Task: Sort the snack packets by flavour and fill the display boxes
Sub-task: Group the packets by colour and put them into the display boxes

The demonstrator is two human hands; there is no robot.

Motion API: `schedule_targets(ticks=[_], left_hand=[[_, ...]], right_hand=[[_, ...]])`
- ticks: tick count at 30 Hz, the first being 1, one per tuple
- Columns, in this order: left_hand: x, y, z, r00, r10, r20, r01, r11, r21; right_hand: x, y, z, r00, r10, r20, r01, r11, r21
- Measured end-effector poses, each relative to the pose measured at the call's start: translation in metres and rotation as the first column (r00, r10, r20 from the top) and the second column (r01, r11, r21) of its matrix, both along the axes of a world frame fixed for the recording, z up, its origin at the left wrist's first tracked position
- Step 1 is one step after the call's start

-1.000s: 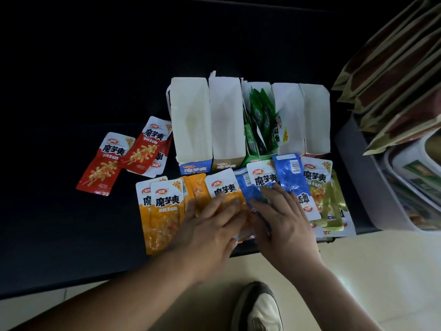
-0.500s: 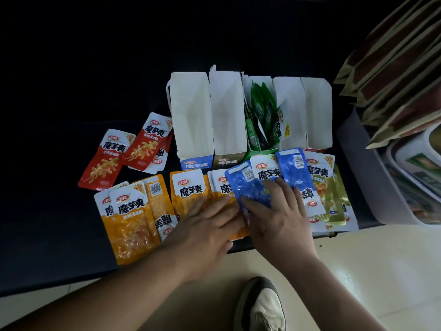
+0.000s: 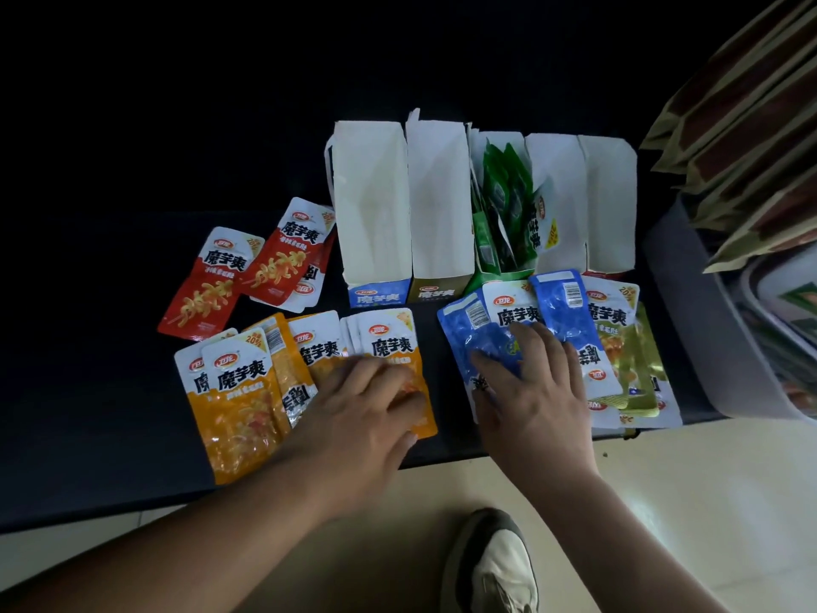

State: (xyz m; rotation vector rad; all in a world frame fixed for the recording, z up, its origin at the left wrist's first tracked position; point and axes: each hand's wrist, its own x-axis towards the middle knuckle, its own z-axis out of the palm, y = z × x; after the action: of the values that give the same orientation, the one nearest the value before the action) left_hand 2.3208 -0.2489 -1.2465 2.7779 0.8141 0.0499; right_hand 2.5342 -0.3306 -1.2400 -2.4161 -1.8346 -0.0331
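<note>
On the desk (image 3: pixel 110 413), before the display boxes (image 3: pixel 371 205): left hand (image 3: pixel 367 413), fingers flat, pressing orange packets (image 3: pixel 238 404); right hand (image 3: pixel 530 391), spread flat, on blue packets (image 3: pixel 561 311); risk: overlapped packets near the front edge may slide off or mix flavours.

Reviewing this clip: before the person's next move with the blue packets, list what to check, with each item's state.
1. Orange packets separated from blue packets: ok, bare table between.
2. Left hand rests flat on the orange packets: ok.
3. Right hand grips a blue packet: not ok, fingers lie flat on them.
4. Blue-fronted display box open and empty: ok.
5. Blue packets clear of olive packets: not ok, they overlap.
</note>
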Motion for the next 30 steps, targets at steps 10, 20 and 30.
schedule_targets(ticks=[10, 20, 30], left_hand=[[-0.065, 0.011, 0.027, 0.907, 0.358, -0.223, -0.398, 0.901, -0.174], [-0.105, -0.005, 0.004, 0.856, 0.509, 0.087, -0.462, 0.83, -0.311], [-0.097, -0.012, -0.007, 0.625, 0.779, 0.054, -0.71, 0.596, -0.375]], right_hand=[[-0.067, 0.026, 0.006, 0.933, 0.218, -0.287, -0.248, 0.966, -0.073], [-0.096, 0.035, -0.008, 0.934, 0.224, -0.279, -0.237, 0.972, -0.012], [-0.127, 0.064, 0.006, 0.987, 0.15, -0.061, -0.161, 0.949, -0.272]])
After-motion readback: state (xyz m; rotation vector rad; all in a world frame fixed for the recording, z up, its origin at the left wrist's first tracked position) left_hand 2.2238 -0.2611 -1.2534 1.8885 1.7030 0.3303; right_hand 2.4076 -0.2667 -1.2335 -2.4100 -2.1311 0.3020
